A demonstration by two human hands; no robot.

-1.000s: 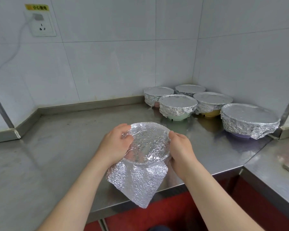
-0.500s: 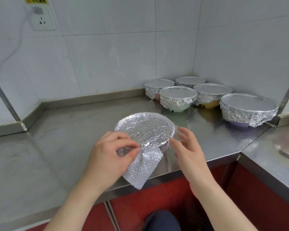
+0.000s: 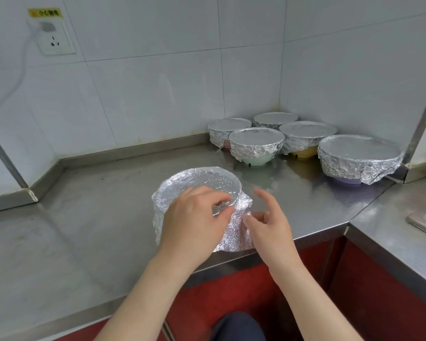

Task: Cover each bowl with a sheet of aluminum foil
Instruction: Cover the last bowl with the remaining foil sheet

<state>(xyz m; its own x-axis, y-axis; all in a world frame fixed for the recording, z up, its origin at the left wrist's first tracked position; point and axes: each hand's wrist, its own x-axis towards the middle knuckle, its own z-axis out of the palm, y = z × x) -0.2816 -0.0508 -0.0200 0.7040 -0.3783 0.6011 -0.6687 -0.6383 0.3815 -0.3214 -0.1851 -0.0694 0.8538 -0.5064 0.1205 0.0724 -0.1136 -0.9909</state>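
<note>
A foil-draped round bowl (image 3: 202, 185) stands upright, mouth up, near the front edge of a stainless steel bench (image 3: 96, 217). The left hand (image 3: 194, 227) pinches its crinkled silver aluminium foil sheet (image 3: 236, 233) at the rim's six o'clock side. The right hand (image 3: 268, 225), fingers spread, thumbs the loose flap, which trails toward five o'clock. Five foil-covered bowls (image 3: 256, 143) cluster at two o'clock, well apart in the tiled corner, with a white wall socket (image 3: 56, 41) at ten o'clock.

Loose foil flap (image 3: 235, 233) is no longer hung below the counter edge (image 3: 312, 233); it is now gathered against the near wall of the bowl (image 3: 202, 180). Left hand (image 3: 194, 225) is shifted from the bowl's left side onto the near rim, foil pinched there. Right hand (image 3: 268, 225) is taken off the right side, with only the thumb laid on the flap.
</note>
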